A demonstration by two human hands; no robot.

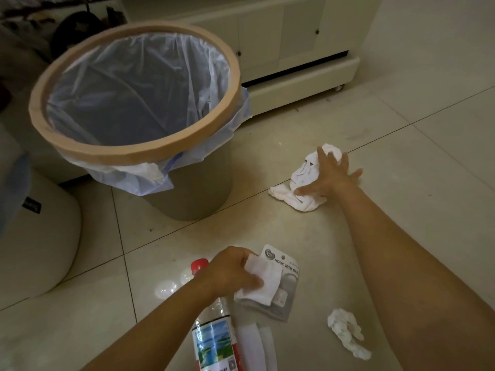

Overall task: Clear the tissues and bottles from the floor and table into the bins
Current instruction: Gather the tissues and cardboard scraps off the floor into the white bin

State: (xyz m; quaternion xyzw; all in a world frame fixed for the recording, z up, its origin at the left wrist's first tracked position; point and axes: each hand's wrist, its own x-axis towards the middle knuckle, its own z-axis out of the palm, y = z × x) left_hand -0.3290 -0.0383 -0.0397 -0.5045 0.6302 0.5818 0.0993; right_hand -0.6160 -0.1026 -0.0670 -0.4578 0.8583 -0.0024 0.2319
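The fingers [325,159] of the right hand [329,178] are spread wide over a crumpled tissue [301,180] on the floor [401,156], not yet closed. The left hand [227,271] pinches a folded tissue [263,283]. Both tissues look light and soft; probably any bunch gives hold. The bin [128,153] stands near.

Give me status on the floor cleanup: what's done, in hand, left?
Done: nothing visible; the bin liner looks empty. In hand: left hand pinches a folded tissue; right hand spreads open over a crumpled tissue pile, not yet closed. Left: another tissue wad, the red-capped bottle, and a hook package on the tiles.
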